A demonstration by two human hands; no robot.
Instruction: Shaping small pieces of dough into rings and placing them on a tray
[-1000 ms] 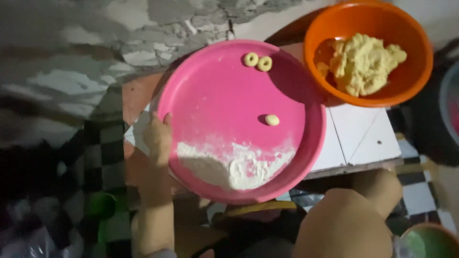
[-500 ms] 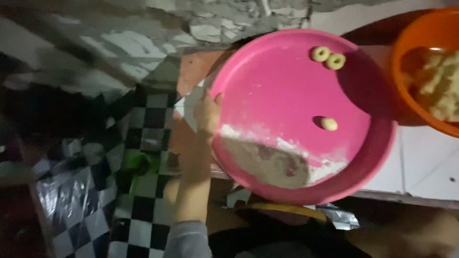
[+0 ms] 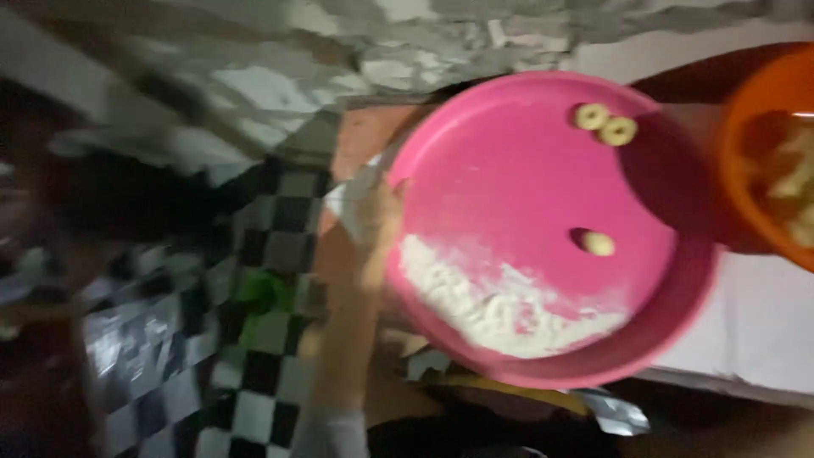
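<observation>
A large pink round tray [image 3: 509, 153] fills the middle right of the view. White flour [image 3: 500, 309] is heaped along its near rim. Two small ring-shaped dough pieces [image 3: 605, 124] lie near its far rim, and one small dough ball [image 3: 599, 243] sits toward the middle. My left hand [image 3: 373, 216], dusted with flour, grips the tray's left rim. An orange bowl [image 3: 736, 153] with yellowish dough [image 3: 793, 191] stands at the right edge, partly cut off. My right hand is out of view.
The tray rests over a white tiled surface [image 3: 755, 331]. A black-and-white checkered floor [image 3: 246, 339] lies at the lower left, with a small green object [image 3: 263, 297] on it. A rough grey wall [image 3: 339, 59] runs along the top. The picture is blurred.
The view has swung left, so the tray and orange bowl have shifted right in frame. My left hand stays on the tray's rim. The knee seen at the lower right has left the view.
</observation>
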